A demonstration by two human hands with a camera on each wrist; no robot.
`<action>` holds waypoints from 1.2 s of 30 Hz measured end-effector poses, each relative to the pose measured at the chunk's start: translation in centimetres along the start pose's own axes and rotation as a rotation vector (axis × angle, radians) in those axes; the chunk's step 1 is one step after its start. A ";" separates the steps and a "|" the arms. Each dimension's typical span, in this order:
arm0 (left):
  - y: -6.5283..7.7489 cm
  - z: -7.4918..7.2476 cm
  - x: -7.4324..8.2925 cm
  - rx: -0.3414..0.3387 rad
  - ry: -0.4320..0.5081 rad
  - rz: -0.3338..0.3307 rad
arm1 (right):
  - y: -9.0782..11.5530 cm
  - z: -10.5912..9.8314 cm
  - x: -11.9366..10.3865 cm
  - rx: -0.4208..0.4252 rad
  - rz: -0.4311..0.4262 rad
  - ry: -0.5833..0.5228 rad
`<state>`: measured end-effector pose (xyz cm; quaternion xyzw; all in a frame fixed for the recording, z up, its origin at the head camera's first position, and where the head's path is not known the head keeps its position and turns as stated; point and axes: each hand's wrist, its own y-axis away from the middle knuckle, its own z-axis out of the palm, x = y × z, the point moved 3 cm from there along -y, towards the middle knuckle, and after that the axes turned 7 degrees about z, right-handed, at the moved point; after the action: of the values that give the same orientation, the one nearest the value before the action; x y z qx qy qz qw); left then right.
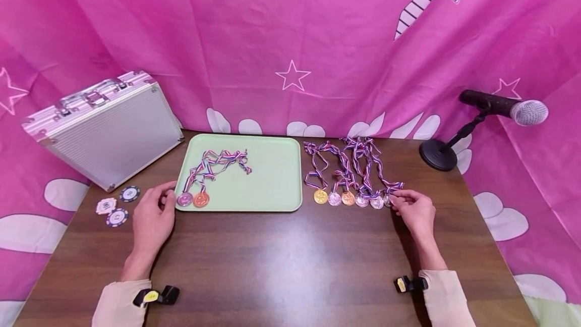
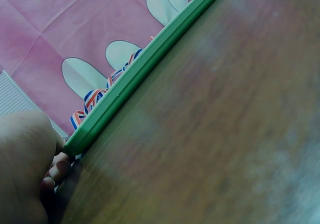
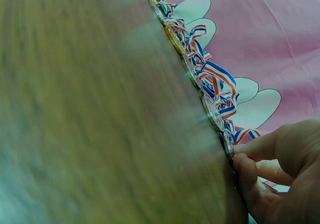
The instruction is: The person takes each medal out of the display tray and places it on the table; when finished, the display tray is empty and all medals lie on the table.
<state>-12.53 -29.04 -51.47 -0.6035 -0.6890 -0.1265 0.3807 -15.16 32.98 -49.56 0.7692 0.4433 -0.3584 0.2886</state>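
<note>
At the near left corner of the pale green tray (image 1: 254, 185), my left hand (image 1: 154, 213) grips the rim with thumb and curled fingers; the left wrist view shows those fingers (image 2: 59, 170) below the tray's edge. A silver-purple medal (image 1: 184, 199) and a bronze medal (image 1: 201, 199) lie inside the tray, their striped ribbons bunched behind them. My right hand (image 1: 414, 210) pinches the last silver medal (image 3: 228, 143) of a row on the table. In that row are a gold medal (image 1: 320, 196), a bronze medal (image 1: 348, 198) and several silver ones, with tangled ribbons (image 1: 358, 163) behind.
A silver aluminium case (image 1: 113, 135) stands at the back left, with three poker chips (image 1: 117, 217) in front of it. A microphone (image 1: 504, 107) on a black stand (image 1: 438, 155) is at the back right. A pink curtain (image 1: 254, 49) hangs behind the wooden table (image 1: 281, 261).
</note>
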 end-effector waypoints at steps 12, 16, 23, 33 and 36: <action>0.0 0.0 0.1 0.022 0.001 0.007 | 0.5 0.0 0.8 0.076 0.004 -0.166; 0.0 0.0 0.1 0.030 0.007 0.012 | 1.2 -0.2 0.4 0.107 -0.011 -0.237; 0.0 0.0 0.2 0.030 0.006 0.009 | 3.2 0.9 -2.3 0.124 -0.131 -0.294; 0.0 0.0 0.1 0.011 0.009 -0.008 | 6.4 6.3 -7.9 -0.043 -0.315 -0.326; -0.1 0.1 0.1 0.009 0.008 -0.006 | 7.2 8.6 -9.3 -0.122 -0.354 -0.333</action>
<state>-12.60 -28.96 -51.45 -0.5992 -0.6901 -0.1269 0.3857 -14.56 18.79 -46.08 0.5911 0.5384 -0.4978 0.3359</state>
